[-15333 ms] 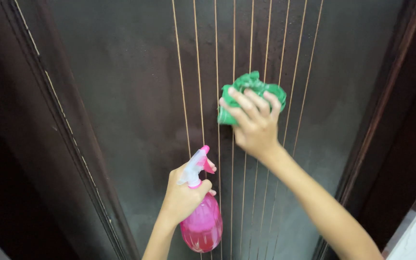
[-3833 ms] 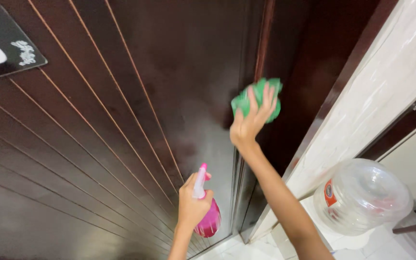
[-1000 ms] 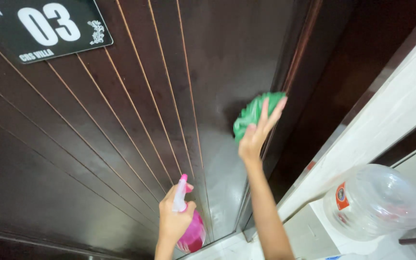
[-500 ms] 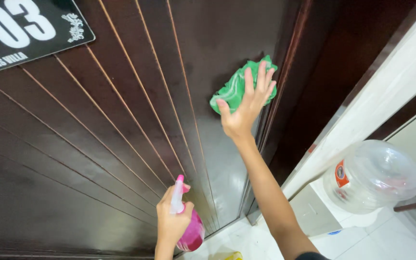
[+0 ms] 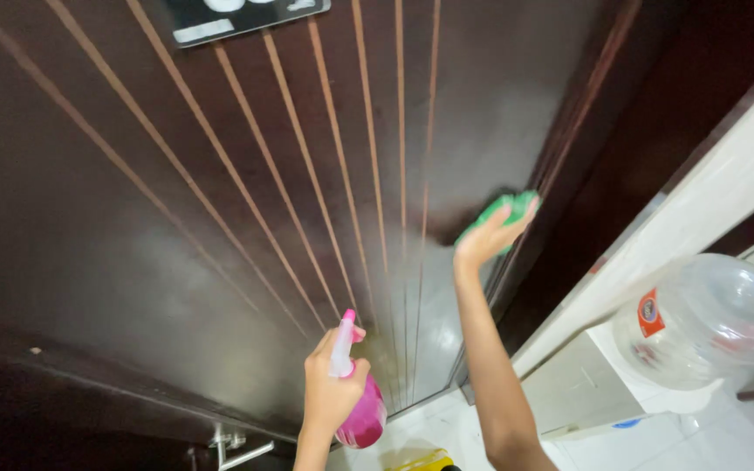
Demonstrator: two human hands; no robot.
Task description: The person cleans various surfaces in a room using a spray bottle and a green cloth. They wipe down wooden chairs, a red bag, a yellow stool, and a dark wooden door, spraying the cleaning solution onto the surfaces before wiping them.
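A green cloth [image 5: 506,212] was pressed flat against the dark door [image 5: 176,218] by the open-palmed right hand [image 5: 486,240] (at two o'clock); a pink spray bottle [image 5: 361,414] was gripped by the left hand [image 5: 332,391].

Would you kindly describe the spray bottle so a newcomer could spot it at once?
Start at the big dark wooden door with thin vertical grooves. Near its lower edge, the left hand grips a spray bottle. It alone is bright pink, with a pale trigger head.
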